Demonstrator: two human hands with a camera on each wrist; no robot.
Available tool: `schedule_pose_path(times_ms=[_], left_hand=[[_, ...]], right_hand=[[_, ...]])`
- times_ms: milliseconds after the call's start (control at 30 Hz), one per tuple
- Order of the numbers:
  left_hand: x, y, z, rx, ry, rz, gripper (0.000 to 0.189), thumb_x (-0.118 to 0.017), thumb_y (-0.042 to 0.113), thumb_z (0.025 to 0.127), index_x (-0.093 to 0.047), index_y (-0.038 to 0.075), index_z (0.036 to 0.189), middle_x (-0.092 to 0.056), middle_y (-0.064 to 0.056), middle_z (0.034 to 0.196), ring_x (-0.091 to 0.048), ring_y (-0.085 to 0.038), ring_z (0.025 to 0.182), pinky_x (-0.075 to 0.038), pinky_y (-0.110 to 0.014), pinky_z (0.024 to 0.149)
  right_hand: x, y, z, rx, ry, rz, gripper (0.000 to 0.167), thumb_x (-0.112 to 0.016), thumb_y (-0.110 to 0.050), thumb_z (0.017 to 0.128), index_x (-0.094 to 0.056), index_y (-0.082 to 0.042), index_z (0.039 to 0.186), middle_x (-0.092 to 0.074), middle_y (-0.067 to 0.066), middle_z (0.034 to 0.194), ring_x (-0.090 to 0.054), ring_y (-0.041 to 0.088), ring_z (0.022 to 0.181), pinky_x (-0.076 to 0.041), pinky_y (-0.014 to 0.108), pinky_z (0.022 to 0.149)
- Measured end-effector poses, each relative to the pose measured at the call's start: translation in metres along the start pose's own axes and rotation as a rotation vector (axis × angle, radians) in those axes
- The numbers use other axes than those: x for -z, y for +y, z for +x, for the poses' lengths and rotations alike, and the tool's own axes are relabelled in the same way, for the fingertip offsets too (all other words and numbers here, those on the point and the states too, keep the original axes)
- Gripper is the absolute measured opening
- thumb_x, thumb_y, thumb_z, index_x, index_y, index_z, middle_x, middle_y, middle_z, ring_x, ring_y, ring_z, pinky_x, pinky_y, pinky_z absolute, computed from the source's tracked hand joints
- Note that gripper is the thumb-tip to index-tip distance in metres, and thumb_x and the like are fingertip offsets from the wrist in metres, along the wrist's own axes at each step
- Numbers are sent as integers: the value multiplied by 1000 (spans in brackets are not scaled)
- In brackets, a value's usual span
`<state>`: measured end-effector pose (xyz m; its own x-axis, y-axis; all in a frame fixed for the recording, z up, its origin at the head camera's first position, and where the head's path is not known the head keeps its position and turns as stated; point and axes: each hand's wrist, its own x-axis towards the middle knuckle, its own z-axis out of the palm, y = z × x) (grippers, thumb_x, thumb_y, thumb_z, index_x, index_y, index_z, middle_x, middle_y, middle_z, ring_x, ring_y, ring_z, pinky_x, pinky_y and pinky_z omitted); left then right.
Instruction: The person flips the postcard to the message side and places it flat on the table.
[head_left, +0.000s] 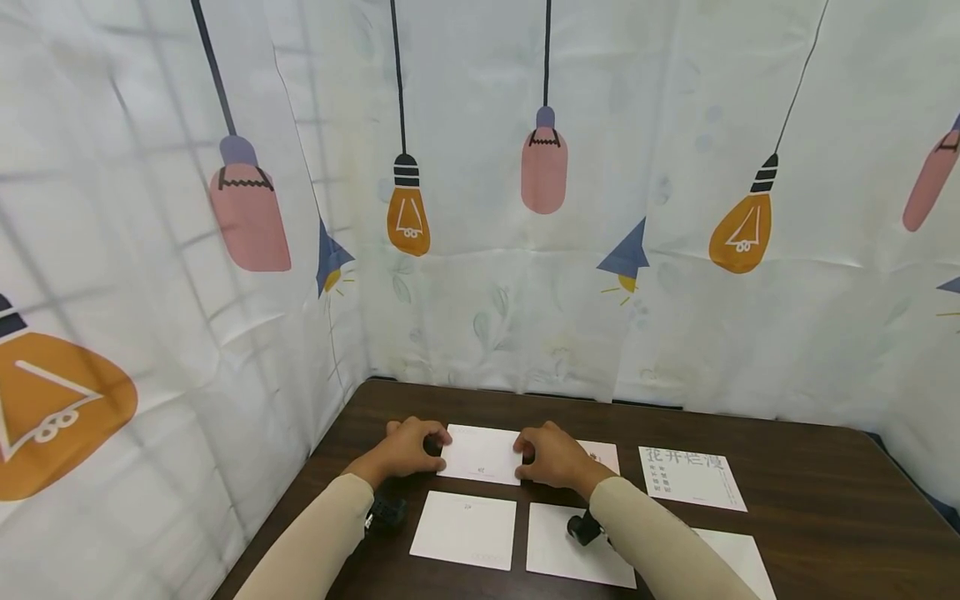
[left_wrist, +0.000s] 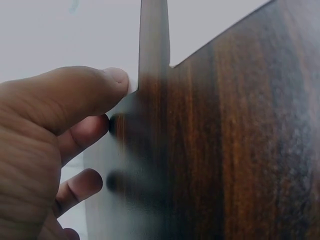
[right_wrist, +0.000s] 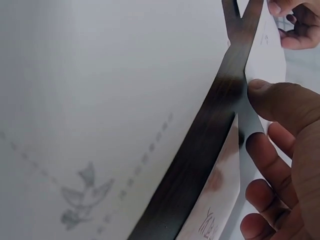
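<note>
In the head view, a white card (head_left: 480,455) with small print near its lower edge lies at the left of the upper row on a dark wooden table (head_left: 825,492). My left hand (head_left: 405,450) holds its left edge, with curled thumb and fingers at the side. My right hand (head_left: 557,457) grips the right edge likewise. The left wrist view has the left thumb (left_wrist: 107,82) right at a card corner. In the right wrist view, the right thumb (right_wrist: 265,92) lies on the held card's edge (right_wrist: 265,55), other fingers curled below.
Below the hands lie a white card (head_left: 465,529) and another (head_left: 558,542) partly under the right wrist. A printed card (head_left: 600,454) sits behind the right hand. Further right are a card with large characters (head_left: 693,479) and one behind the sleeve (head_left: 738,554). A patterned curtain (head_left: 480,317) surrounds the table.
</note>
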<state>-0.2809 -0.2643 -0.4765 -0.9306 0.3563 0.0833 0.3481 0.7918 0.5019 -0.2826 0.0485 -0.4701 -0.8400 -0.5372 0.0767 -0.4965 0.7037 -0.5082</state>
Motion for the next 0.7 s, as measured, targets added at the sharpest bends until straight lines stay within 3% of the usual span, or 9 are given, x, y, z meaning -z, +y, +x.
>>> schedule_pose_path(times_ms=[367,700], left_hand=[[3,6,-2,10,-13,36,31,-89,21,78,-72,21,105,-65,12,94,-51,-17,96,-21,-53,90],[7,20,4,-30,15,41,29,-84,20,83,-74,16,110,-66,9,93,-52,-18,97,-23,-54,90]], right_hand=[[2,-1,1,-15,2,-53,31,-88,-31,81,-72,-16,103,-59,-12,87,-52,14,93,-50,38,79],[14,5,-3,-36,32,19,37,-87,-30,83,-71,-14,111,-64,-4,98,-53,17,100,-50,38,79]])
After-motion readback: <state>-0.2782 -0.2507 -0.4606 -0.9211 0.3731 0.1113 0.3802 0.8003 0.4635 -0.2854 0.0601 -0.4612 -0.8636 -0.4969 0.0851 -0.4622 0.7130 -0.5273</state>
